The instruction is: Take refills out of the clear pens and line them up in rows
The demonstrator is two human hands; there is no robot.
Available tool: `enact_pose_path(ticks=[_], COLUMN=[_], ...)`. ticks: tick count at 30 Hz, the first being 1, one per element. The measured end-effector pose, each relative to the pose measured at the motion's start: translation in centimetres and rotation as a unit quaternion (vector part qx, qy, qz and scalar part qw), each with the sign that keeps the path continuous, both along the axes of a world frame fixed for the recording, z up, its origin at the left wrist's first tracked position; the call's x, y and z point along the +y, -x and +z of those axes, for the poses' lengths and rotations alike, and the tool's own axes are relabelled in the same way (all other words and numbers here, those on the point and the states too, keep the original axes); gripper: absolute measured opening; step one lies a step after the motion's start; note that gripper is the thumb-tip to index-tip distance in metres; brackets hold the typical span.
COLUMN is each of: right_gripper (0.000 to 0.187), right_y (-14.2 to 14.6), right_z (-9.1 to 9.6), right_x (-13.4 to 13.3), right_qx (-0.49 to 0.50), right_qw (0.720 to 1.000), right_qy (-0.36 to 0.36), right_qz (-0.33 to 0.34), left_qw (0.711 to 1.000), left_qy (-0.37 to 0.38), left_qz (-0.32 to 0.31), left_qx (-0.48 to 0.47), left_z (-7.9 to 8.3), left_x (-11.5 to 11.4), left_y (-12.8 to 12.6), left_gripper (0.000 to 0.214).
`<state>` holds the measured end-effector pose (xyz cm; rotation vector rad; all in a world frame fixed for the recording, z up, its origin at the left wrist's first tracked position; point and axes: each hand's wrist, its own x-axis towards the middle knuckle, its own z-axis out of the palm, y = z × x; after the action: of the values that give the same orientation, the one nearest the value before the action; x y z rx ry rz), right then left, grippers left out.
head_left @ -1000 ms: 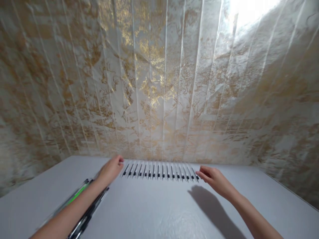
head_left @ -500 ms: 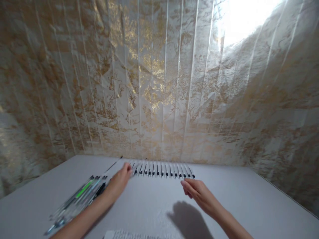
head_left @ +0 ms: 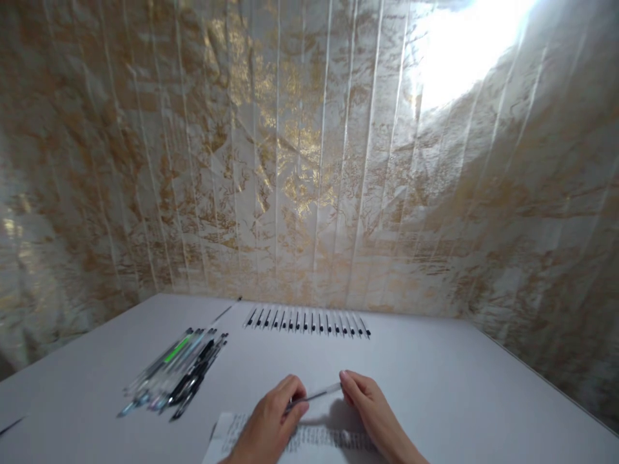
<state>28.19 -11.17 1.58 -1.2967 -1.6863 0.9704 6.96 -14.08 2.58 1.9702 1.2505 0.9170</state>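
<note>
A clear pen with a dark core (head_left: 319,394) is held slantwise between my two hands, just above the written sheet. My left hand (head_left: 273,419) grips its lower left end with thumb and fingers. The pen's other end sits in the pinched fingertips of my right hand (head_left: 368,407). Beneath both hands lies a white paper covered in handwriting (head_left: 314,437), partly hidden by them. Farther back, a row of clear pens with black tips (head_left: 305,322) lies side by side near the wall.
To the left is a loose pile of pens (head_left: 176,374), one of them bright green. A single thin dark pen (head_left: 223,313) lies behind the pile, and another dark thin item (head_left: 12,425) is at the far left. A patterned, shiny sheet (head_left: 300,161) hangs behind the white table (head_left: 425,374).
Both hands have come back from the row toward me, over the paper, and now hold a pen between them. The left arm no longer covers part of the pen pile.
</note>
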Motion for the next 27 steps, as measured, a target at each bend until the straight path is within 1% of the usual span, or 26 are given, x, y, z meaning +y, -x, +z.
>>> enact_pose_path(ticks=[3,5,6,9,11,12,14,17,18,19,21,23,25,26,27], right_gripper=[0.058,0.057,0.057,0.056,0.056,0.056,0.056,0.055,0.055,0.055,0.054,0.055,0.056,0.056,0.056], right_y=[0.1,0.2,0.2,0.3,0.3,0.3,0.3,0.3,0.3,0.3,0.3,0.3,0.2,0.2,0.2], right_z=[-0.4,-0.5,-0.5,-0.6,-0.7,-0.7,-0.8,-1.0,-1.0,-1.1,-1.2,-1.3,-1.2,-1.1,-1.1], right_x=[-0.6,-0.7,-0.7,-0.7,-0.7,-0.7,-0.7,-0.5,-0.5,-0.4,-0.2,-0.1,-0.1,-0.1,-0.1], right_qx=[0.007,0.014,0.016,0.016,0.016,0.018,0.023,0.027,0.024,0.019,0.009,0.004,0.010,0.016,0.022], right_qw=[1.000,0.999,0.999,0.999,0.999,0.998,0.998,0.997,0.997,0.998,0.998,0.998,0.998,0.998,0.998], right_qy=[-0.027,-0.040,-0.042,-0.043,-0.043,-0.044,-0.047,-0.058,-0.062,-0.064,-0.063,-0.056,-0.047,-0.045,-0.046], right_qz=[-0.003,0.001,0.002,-0.013,-0.027,-0.033,-0.038,-0.030,-0.025,-0.022,-0.023,-0.029,-0.037,-0.040,-0.042], left_qw=[0.999,0.998,0.998,0.997,0.995,0.994,0.990,0.988,0.989,0.990,0.992,0.990,0.988,0.987,0.987], left_qy=[-0.020,-0.018,-0.015,-0.013,-0.022,-0.033,-0.062,-0.076,-0.071,-0.066,-0.063,-0.070,-0.077,-0.076,-0.073], left_qz=[-0.005,-0.002,0.000,0.019,0.032,0.034,0.026,0.008,0.004,0.008,0.028,0.048,0.050,0.044,0.040], left_qx=[0.040,0.062,0.068,0.075,0.090,0.101,0.123,0.134,0.131,0.124,0.110,0.114,0.128,0.134,0.137], left_z=[-0.5,-0.6,-0.6,-0.8,-0.8,-0.9,-0.9,-1.1,-1.1,-1.2,-1.3,-1.2,-1.1,-1.0,-0.9], left_x=[0.1,0.2,0.3,0.3,0.2,0.1,0.2,0.5,0.6,0.6,0.7,0.6,0.5,0.5,0.5], left_y=[0.2,0.3,0.4,0.4,0.3,0.3,0.2,0.3,0.3,0.4,0.4,0.4,0.3,0.3,0.2], left_gripper=[0.030,0.040,0.040,0.015,0.023,0.021,0.008,0.028,0.030,0.025,0.009,0.018,0.009,0.009,0.017])
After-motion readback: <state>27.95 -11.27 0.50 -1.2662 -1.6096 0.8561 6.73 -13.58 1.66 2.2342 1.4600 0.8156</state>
